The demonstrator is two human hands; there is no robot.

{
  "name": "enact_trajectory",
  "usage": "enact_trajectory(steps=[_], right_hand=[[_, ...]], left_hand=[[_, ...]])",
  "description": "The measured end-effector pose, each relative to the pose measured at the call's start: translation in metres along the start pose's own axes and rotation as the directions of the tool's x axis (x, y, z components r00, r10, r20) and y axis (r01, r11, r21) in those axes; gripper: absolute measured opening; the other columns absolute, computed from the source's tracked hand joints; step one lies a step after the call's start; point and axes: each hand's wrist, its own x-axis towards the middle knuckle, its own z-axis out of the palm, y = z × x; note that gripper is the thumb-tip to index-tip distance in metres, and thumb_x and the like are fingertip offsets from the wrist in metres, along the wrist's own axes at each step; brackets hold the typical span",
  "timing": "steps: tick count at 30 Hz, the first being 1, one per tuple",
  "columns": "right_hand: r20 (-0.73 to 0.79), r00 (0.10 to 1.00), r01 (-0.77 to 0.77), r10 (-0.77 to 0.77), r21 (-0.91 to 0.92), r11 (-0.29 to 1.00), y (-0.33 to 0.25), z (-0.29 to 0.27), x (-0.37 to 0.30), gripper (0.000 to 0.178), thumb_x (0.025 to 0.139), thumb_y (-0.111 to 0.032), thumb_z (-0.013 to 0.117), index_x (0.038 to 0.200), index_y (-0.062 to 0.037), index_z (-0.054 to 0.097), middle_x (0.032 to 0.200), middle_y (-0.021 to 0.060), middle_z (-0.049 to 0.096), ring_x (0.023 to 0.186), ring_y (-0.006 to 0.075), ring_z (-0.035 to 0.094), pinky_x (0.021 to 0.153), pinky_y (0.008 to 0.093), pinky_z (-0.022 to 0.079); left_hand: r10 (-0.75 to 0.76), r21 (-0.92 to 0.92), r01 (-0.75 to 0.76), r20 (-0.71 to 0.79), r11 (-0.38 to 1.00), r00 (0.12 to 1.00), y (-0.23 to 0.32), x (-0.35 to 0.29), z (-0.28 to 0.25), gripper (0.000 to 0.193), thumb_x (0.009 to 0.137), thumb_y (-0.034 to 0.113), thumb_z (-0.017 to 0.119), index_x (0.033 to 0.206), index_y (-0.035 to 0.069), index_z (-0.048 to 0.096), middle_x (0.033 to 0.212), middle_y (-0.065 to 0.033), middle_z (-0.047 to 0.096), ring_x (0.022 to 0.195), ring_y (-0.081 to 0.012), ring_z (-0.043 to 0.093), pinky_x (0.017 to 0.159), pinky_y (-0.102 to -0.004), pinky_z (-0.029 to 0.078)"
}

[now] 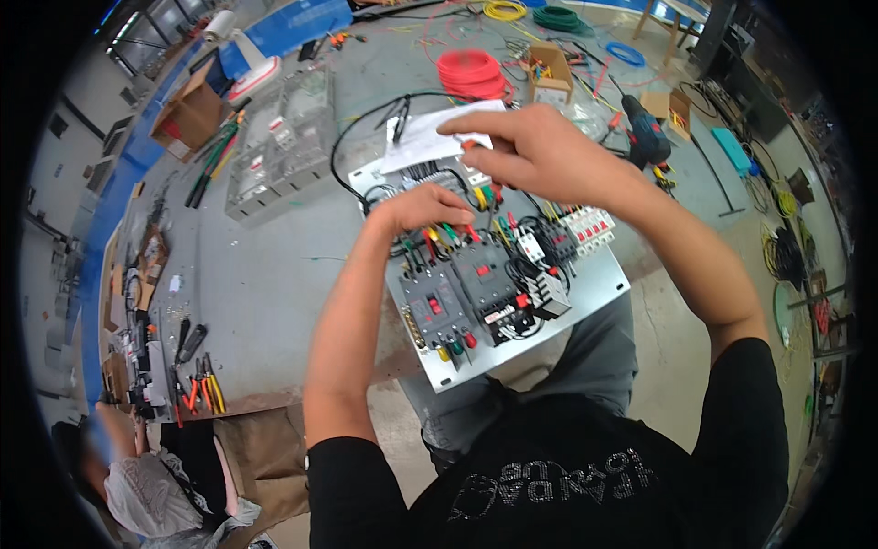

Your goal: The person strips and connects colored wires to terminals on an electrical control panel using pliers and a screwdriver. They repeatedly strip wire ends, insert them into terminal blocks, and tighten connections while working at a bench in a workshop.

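Observation:
A metal mounting plate (599,285) with breakers and wiring rests across my lap and the table's edge. My left hand (425,209) reaches over its two grey breakers, fingers curled and pressed down at a red-sleeved wire (471,232); the fingertips are partly hidden. Above the plate's far side hovers my right hand (541,154), index finger and thumb stretched apart. A small orange-red piece (471,145) shows between them; whether they touch it is unclear. Below my left hand sits one grey breaker (435,304), with a second grey breaker (485,272) beside it. A white sheet of paper (416,146) lies beyond.
Red wire coils (471,75) and an open carton (549,73) lie at the back. A cordless drill (643,128) stands to the right. Clear-covered grey boxes (283,137) sit left, pliers (206,389) at the near left. Another person (151,485) is at lower left.

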Motion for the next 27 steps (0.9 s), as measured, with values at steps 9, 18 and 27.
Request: enact_trajectory(steps=[9,18,27], right_hand=[[0.416,0.906,-0.224,0.079,0.311,0.924,0.014,-0.029,0.004,0.057,0.087,-0.024,0.089,0.137,-0.0015,0.072,0.083,-0.0007,0.065,0.078,0.0076,0.060,0.070,0.0249,0.047],[0.210,0.977,0.044,0.043,-0.390,0.920,-0.015,-0.024,0.007,0.040,0.097,-0.035,0.080,0.123,-0.0039,0.077,0.082,0.0087,0.070,0.075,0.0150,0.066,0.068,0.0314,0.050],[0.551,0.814,-0.429,0.185,0.354,0.831,-0.005,-0.019,0.006,0.040,0.098,-0.025,0.078,0.130,-0.0009,0.073,0.078,-0.0005,0.070,0.061,0.0049,0.061,0.058,0.0222,0.046]], left_hand=[[-0.074,0.063,0.075,-0.024,0.995,0.997,0.019,-0.012,0.005,0.029,0.099,0.028,0.079,0.113,0.003,0.081,0.099,-0.0038,0.080,0.095,-0.0118,0.073,0.089,-0.0281,0.056],[-0.055,0.060,0.055,-0.011,0.997,0.998,0.013,-0.006,0.002,0.029,0.097,0.028,0.081,0.112,0.004,0.083,0.098,-0.0052,0.081,0.093,-0.0127,0.073,0.093,-0.0295,0.055],[0.010,0.057,-0.008,-0.030,0.998,1.000,0.000,0.000,-0.001,0.028,0.096,0.030,0.082,0.107,0.004,0.084,0.096,-0.0041,0.081,0.091,-0.0116,0.073,0.091,-0.0290,0.055]])
